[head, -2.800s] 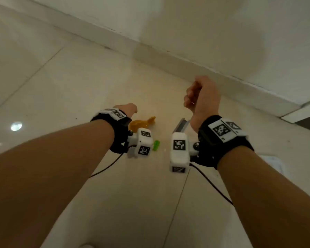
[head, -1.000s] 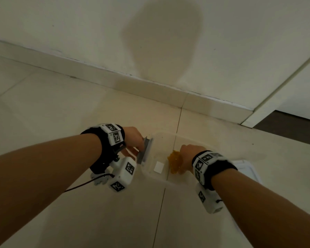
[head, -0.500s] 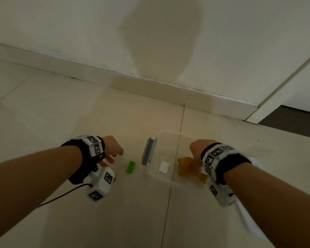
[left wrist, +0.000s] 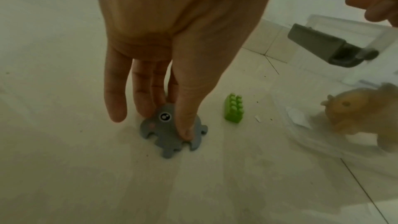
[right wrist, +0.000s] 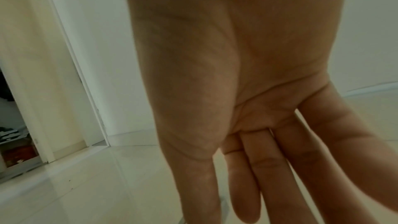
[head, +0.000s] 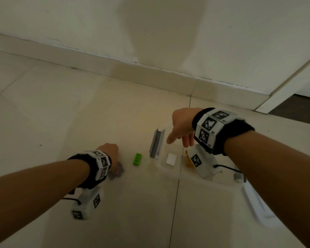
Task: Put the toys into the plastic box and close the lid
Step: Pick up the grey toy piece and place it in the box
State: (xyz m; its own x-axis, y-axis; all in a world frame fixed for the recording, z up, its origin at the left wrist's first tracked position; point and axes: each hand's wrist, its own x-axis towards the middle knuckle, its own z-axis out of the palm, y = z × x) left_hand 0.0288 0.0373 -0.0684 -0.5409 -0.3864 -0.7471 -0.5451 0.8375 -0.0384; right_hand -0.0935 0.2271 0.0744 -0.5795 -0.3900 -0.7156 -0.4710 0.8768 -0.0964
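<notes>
A grey octopus toy (left wrist: 170, 130) lies on the floor tiles, and my left hand (left wrist: 168, 120) pinches it, thumb on its front and fingers behind its head. In the head view that hand (head: 113, 158) covers most of the octopus (head: 118, 170). A green brick (head: 137, 159) (left wrist: 233, 108) lies between it and the clear plastic box (head: 159, 167) (left wrist: 344, 21), whose grey latch (head: 157, 143) stands up. An orange animal toy (left wrist: 355, 113) sits inside the box. My right hand (head: 179, 140) (right wrist: 258, 185) hangs above the box with straight fingers and holds nothing.
The box's white lid (head: 258, 210) lies on the floor to the right, partly under my right forearm. A wall and skirting (head: 150, 74) run behind, and a doorway (head: 297, 108) opens at the far right.
My right hand has let go of the orange toy in the box and risen above it. My left hand left the box's latch, moved left and came down on the grey octopus.
</notes>
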